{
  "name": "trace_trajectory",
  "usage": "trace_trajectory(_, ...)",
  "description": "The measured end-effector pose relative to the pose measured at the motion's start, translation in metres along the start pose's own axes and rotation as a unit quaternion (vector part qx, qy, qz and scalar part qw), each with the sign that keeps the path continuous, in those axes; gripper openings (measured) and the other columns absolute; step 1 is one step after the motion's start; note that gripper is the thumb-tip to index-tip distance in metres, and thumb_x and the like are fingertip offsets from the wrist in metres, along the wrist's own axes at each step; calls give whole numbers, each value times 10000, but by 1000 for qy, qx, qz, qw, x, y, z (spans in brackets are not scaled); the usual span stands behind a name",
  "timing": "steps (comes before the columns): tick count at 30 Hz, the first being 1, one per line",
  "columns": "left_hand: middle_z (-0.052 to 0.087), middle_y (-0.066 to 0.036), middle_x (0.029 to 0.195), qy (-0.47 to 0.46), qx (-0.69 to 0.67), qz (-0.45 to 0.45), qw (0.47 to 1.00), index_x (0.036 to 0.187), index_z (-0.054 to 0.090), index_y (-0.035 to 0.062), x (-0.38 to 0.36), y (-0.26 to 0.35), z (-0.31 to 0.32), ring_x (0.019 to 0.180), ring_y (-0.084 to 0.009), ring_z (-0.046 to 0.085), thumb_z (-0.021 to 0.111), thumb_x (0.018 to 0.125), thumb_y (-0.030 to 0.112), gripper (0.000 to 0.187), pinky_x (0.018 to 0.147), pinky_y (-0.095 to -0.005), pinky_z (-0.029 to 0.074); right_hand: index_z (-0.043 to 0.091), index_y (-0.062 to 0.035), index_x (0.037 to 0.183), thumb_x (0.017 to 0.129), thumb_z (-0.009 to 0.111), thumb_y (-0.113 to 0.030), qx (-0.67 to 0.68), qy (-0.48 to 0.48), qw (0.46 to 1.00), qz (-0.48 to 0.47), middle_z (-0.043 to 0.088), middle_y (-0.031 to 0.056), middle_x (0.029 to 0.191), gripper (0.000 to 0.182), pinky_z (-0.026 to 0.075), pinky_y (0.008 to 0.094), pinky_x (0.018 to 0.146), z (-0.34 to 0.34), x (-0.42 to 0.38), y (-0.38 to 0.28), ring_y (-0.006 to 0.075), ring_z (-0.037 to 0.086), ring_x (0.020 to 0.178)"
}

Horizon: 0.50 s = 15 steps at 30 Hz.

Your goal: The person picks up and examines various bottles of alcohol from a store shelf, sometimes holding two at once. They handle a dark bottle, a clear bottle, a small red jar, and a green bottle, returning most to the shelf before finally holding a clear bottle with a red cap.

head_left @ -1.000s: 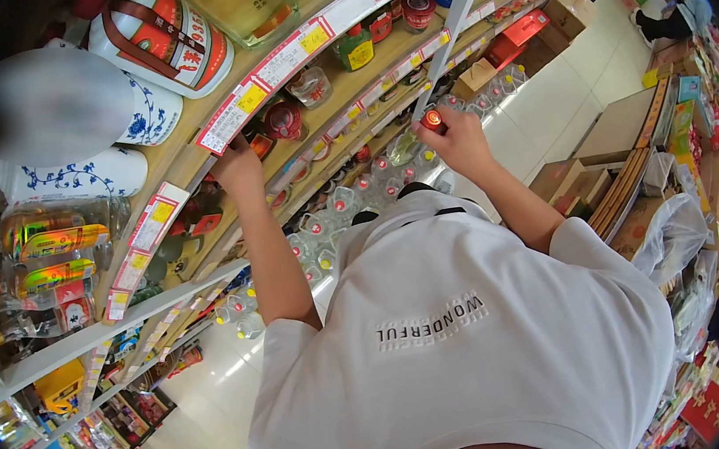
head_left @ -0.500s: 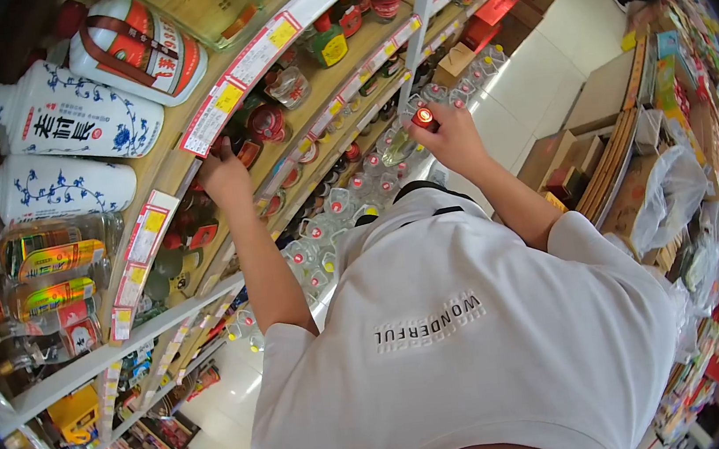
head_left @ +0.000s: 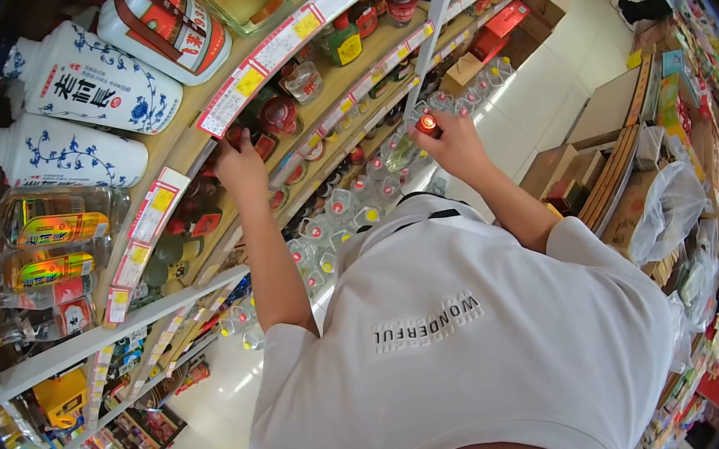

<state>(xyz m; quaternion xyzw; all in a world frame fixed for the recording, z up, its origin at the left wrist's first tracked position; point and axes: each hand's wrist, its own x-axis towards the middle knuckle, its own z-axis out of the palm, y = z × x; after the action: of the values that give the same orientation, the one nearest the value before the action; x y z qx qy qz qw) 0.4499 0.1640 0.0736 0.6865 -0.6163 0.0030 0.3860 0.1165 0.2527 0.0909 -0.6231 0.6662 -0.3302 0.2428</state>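
My right hand (head_left: 459,144) is closed around the neck of a bottle (head_left: 404,152), just below its dark red cap (head_left: 428,123). The bottle's clear, slightly greenish body slants down and left, out from the shelf front. My left hand (head_left: 243,174) reaches into the shelf below the price-tag strip (head_left: 231,97). Its fingers are bent together at a small dark reddish thing, partly hidden by the shelf edge; I cannot make out what it is. Close by stand a bottle with a red label (head_left: 263,144) and a red-lidded jar (head_left: 280,115).
White-and-blue bottles (head_left: 99,81) and amber liquor bottles (head_left: 57,219) fill the upper shelf. Several clear jugs (head_left: 341,202) stand on the floor below. A grey shelf post (head_left: 434,25) rises ahead. Cardboard boxes (head_left: 601,122) and a plastic bag (head_left: 667,198) lie to the right.
The view has shifted slightly, so the shelves sit lower and further right. Both hands keep nearly the same places, the right still holding the bottle and the left still at the lower shelf.
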Motion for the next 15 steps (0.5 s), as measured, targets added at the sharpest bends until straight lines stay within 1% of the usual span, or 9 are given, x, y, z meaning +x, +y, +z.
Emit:
trace_trajectory(3, 641, -296, 1072, 15, -3, -4, 1000, 1181, 587, -44, -3, 10, -5, 941, -477, 615, 681, 892, 235, 412, 814, -509, 483, 632, 6, 782, 832, 727, -357, 6, -5, 1000, -19, 614, 182, 630, 378, 492, 411, 564, -1, 7, -6, 348, 615, 574)
trace_trajectory(6, 639, -280, 1097, -6, 3, -57, 998, 1184, 591, -36, -7, 25, -19, 984, -465, 607, 677, 890, 212, 394, 833, -503, 479, 642, 3, 799, 829, 730, -365, 6, -17, 999, -35, 619, 181, 637, 380, 495, 410, 567, -4, 14, -11, 350, 619, 580)
trace_trajectory(9, 647, -246, 1115, 18, -25, -71, 997, 1205, 593, -19, -25, 39, -38, 1032, -434, 606, 666, 898, 183, 375, 876, -485, 476, 647, 5, 805, 822, 735, -370, -3, -22, 999, -49, 622, 182, 642, 386, 496, 408, 569, -4, 21, -10, 350, 623, 586)
trace_trajectory(11, 646, -231, 1140, 46, -69, -19, 996, 1227, 589, -8, -45, 50, -45, 1078, -390, 608, 656, 909, 176, 373, 918, -461, 470, 646, 7, 799, 817, 735, -372, -1, -30, 999, -45, 623, 183, 643, 389, 497, 407, 572, -4, 22, -12, 350, 625, 591)
trace_trajectory(12, 645, -224, 1152, 59, -90, 9, 994, 1238, 587, -2, -56, 55, -47, 1101, -368, 609, 651, 915, 172, 372, 940, -449, 467, 635, 9, 774, 810, 745, -367, -1, -23, 998, -63, 605, 182, 628, 393, 485, 405, 562, -3, 24, -12, 339, 607, 571)
trace_trajectory(13, 627, -208, 1208, -7, -162, -33, 986, 1268, 566, 0, -71, 55, -41, 1150, -331, 594, 637, 928, 154, 380, 981, -428, 449, 625, 11, 749, 802, 755, -362, -2, -16, 997, -79, 586, 180, 612, 398, 473, 402, 553, -1, 25, -12, 327, 589, 551)
trace_trajectory(14, 610, -192, 1265, -74, -232, -75, 967, 1298, 545, 1, -88, 52, -28, 1198, -294, 578, 623, 940, 136, 391, 1022, -406, 431, 614, 13, 725, 794, 764, -357, -5, -9, 996, -93, 568, 178, 596, 405, 461, 400, 543, 1, 25, -11, 315, 571, 531)
trace_trajectory(15, 576, -176, 1317, -145, -344, -99, 922, 1323, 524, 1, -102, 55, -11, 1235, -268, 549, 585, 974, 180, 397, 1045, -393, 415, 616, 14, 722, 789, 766, -364, 11, -26, 996, -87, 567, 179, 596, 412, 460, 402, 544, 3, 25, -12, 315, 573, 535)
